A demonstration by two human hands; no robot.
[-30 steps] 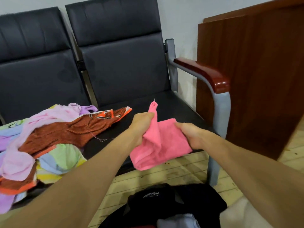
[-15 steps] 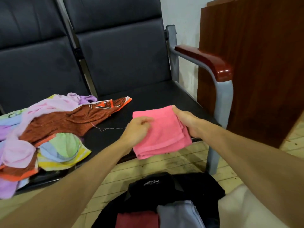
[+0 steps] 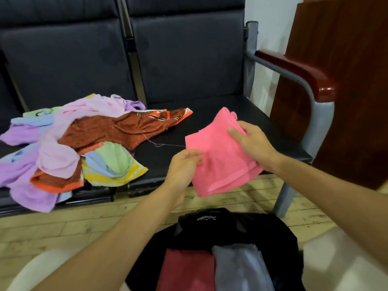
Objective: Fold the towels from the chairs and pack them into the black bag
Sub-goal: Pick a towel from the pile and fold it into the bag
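You held the folded pink terry towel over the front edge of the black padded chair seat, left hand pinching one edge, right hand clasping the other. A slackened pinch on the way to the open black fabric bag could have spilled the folds.

A dark wooden panel stands by the plank floor.

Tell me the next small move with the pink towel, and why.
Probably lower the pink towel into the black bag. It already looks folded into a compact square, the left hand and right hand both hold it, and the open bag sits below with a red towel and a grey towel already packed.
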